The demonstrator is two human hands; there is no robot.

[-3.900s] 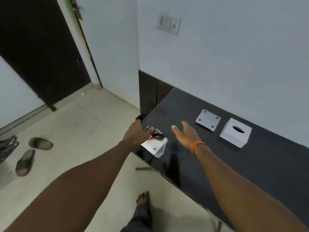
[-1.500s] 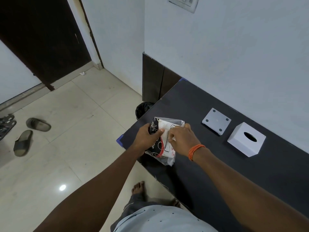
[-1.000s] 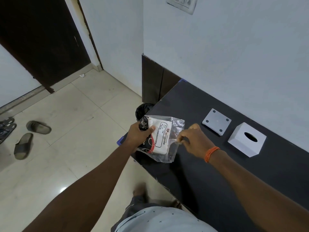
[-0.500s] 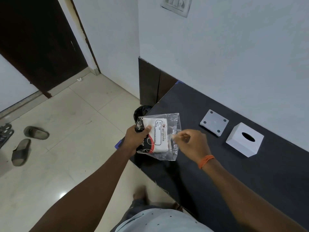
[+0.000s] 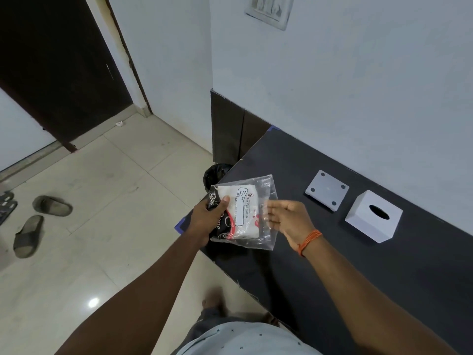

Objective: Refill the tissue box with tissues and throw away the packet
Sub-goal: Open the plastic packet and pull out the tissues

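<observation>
A clear plastic tissue packet [image 5: 246,213] with white tissues and a black and red print hangs over the left end of the black table [image 5: 345,272]. My left hand [image 5: 206,221] grips its left side, thumb on top. My right hand [image 5: 291,221], an orange thread on its wrist, has its fingers spread at the packet's clear right edge, the fingertips showing through the plastic. The white tissue box [image 5: 372,218] with an oval slot stands on the table to the right. Its flat white base panel [image 5: 326,192] lies beside it, apart from it.
A black-lined bin [image 5: 214,172] stands on the floor just past the table's left end, below the packet. Sandals [image 5: 38,219] lie on the tiled floor at the left. A dark door [image 5: 56,73] is at the back left. A wall runs behind the table.
My left hand lifted the packet off the table and turned it label up. My right hand pinched the clear edge, pulled it out, and now has its fingers spread.
</observation>
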